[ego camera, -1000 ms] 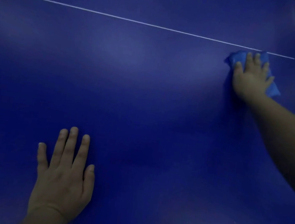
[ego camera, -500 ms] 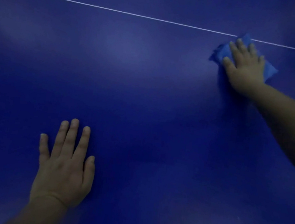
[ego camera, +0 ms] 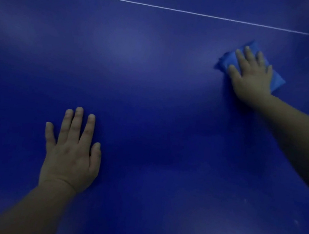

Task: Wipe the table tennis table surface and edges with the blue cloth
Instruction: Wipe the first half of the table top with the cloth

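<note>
Right hand (ego camera: 251, 78): fingers flat, pressing blue cloth (ego camera: 275, 81) to counter (ego camera: 154, 78).
Left hand (ego camera: 71, 153): released, bracing.
Risk: cloth could bunch, skipping edges.

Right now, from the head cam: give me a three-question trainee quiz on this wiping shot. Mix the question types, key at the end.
1. True or false: the left hand lies flat on the table with nothing under it.
2. Which hand presses the blue cloth? A) left B) right C) both
3. Fill in: the cloth sits on the near side of the white ____, not touching it.

Key: 1 true. 2 B, the right hand, fingers spread flat over the cloth. 3 line.
</note>
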Tool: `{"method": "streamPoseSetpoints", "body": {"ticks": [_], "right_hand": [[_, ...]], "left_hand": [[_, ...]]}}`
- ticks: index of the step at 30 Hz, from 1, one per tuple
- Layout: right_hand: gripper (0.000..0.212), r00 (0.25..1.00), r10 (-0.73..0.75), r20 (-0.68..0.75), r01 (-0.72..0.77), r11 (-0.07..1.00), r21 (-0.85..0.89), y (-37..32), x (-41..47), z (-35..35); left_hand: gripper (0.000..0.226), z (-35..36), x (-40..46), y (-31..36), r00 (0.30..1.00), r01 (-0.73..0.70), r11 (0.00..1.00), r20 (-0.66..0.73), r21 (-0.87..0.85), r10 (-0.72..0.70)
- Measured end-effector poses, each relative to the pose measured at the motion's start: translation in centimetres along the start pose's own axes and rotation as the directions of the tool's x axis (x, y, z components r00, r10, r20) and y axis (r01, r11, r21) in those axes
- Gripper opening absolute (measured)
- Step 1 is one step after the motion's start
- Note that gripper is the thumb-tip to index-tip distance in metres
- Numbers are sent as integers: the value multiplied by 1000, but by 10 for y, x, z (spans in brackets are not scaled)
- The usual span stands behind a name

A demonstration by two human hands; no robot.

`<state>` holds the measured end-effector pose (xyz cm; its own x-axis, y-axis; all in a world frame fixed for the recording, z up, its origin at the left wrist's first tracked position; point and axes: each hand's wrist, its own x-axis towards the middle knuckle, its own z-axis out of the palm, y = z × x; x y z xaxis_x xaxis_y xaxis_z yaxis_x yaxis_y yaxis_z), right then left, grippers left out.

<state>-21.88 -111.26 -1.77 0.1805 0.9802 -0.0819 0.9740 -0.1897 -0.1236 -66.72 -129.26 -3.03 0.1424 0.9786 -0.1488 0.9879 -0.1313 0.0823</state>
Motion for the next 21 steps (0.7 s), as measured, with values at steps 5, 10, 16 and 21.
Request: {"method": "streamPoseSetpoints", "body": {"ticks": [5, 10, 16, 21], "right_hand": [[61, 989, -149, -2, 149, 989, -23, -34, -112, 18], [57, 898, -408, 167, 422, 905, -60, 11, -261, 14], [59, 919, 394, 21, -394, 915, 86, -108, -186, 27], [58, 969, 243, 37, -245, 965, 89, -161, -240, 43]], "left_hand": [[71, -4, 1, 2, 999, 29, 998, 38, -63, -26], [74, -6, 0, 4, 997, 45, 997, 61, -59, -41], [66, -11, 0, 8, 994, 69, 997, 84, -25, -67], [66, -14, -2, 9, 994, 61, 998, 87, 27, -63]]}}
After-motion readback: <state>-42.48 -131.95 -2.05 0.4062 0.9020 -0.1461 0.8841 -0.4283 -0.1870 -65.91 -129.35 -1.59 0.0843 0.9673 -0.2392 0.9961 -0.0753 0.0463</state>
